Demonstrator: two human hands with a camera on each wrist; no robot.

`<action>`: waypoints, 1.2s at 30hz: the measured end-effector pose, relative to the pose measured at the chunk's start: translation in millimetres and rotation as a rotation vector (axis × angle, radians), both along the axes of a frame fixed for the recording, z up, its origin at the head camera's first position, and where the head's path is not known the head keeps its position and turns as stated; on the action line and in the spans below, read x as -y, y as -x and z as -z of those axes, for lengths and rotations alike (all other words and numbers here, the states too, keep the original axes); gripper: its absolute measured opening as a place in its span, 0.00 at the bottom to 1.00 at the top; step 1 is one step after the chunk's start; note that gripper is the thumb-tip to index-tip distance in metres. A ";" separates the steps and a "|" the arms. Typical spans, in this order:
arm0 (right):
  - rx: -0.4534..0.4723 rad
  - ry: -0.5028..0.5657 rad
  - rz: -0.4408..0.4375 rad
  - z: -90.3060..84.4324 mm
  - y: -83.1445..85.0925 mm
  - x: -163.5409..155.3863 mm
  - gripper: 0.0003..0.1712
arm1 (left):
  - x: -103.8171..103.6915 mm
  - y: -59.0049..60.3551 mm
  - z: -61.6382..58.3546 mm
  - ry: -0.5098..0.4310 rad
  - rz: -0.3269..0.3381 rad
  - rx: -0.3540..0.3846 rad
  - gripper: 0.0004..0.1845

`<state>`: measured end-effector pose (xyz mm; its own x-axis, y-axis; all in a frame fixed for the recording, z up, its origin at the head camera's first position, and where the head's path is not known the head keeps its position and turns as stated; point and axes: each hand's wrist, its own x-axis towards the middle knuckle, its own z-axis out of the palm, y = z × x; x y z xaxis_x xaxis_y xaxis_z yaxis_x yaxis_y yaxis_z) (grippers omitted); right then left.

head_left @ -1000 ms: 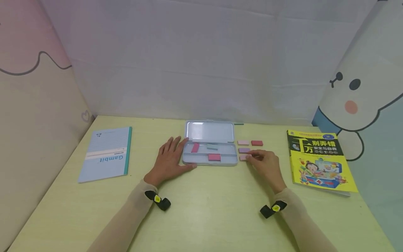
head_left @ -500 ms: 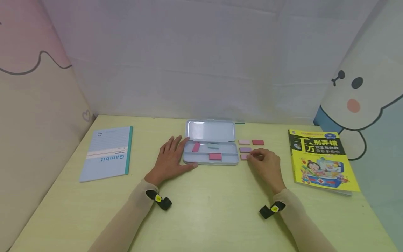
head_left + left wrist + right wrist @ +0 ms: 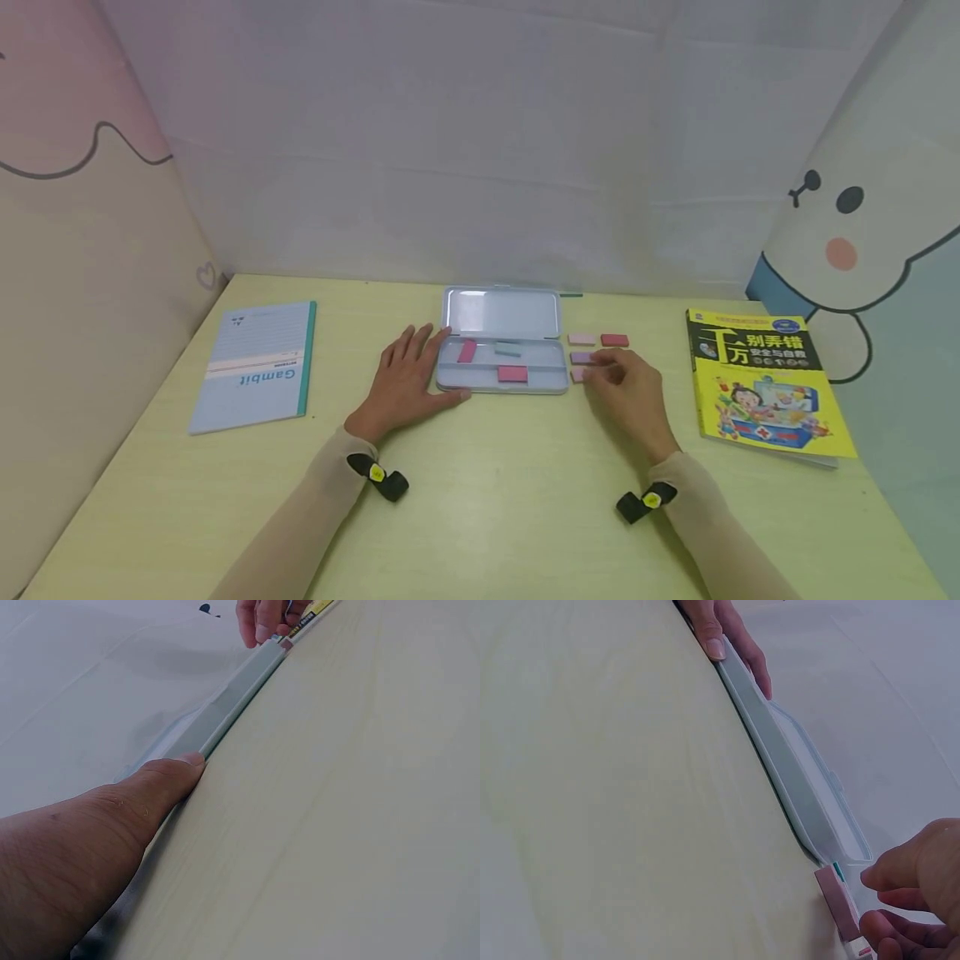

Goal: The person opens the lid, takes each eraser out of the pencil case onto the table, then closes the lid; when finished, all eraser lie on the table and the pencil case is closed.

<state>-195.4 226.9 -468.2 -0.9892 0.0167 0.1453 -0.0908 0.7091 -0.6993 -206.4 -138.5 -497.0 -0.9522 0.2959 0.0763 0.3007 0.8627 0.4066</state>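
A pale blue pencil case point(image 3: 474, 379) lies with its lid point(image 3: 517, 312) swung back. Inside are two pink blocks point(image 3: 513, 373) and a pale green block point(image 3: 507, 349). My left hand point(image 3: 405, 379) rests spread at the case's left end, its thumb along the front edge. At the other end, my right hand point(image 3: 630, 392) has bent fingers over the right ends of a purple block point(image 3: 580, 358) and a pink block point(image 3: 577, 376). The right wrist view shows a gap between its fingertips, right beside the pink block point(image 3: 838, 904).
Behind the right hand lie a light pink block point(image 3: 581, 340) and a red block point(image 3: 614, 340). A notebook point(image 3: 255, 367) is on the table's left side, a yellow book point(image 3: 765, 387) on its right. A white curtain point(image 3: 480, 150) hangs along the back edge.
My right hand has shifted slightly left, its fingertips now reaching over the purple block's end as well as the pink one. The left hand stays in place.
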 end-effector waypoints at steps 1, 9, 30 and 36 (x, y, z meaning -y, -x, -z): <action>-0.016 -0.002 -0.003 0.1 0.6 0.6 0.17 | 0.0 0.1 0.1 -0.001 0.000 -0.001 0.57; -0.060 0.030 -0.057 -10.4 2.2 14.2 0.18 | 0.0 0.0 -0.2 0.004 -0.001 0.000 0.57; -0.110 0.016 -0.262 -9.1 5.5 62.2 0.14 | -0.3 0.4 1.5 -0.004 0.002 -0.015 0.56; -0.099 0.000 -0.279 -7.1 4.4 72.3 0.13 | -0.5 0.7 1.3 -0.007 -0.003 -0.010 0.56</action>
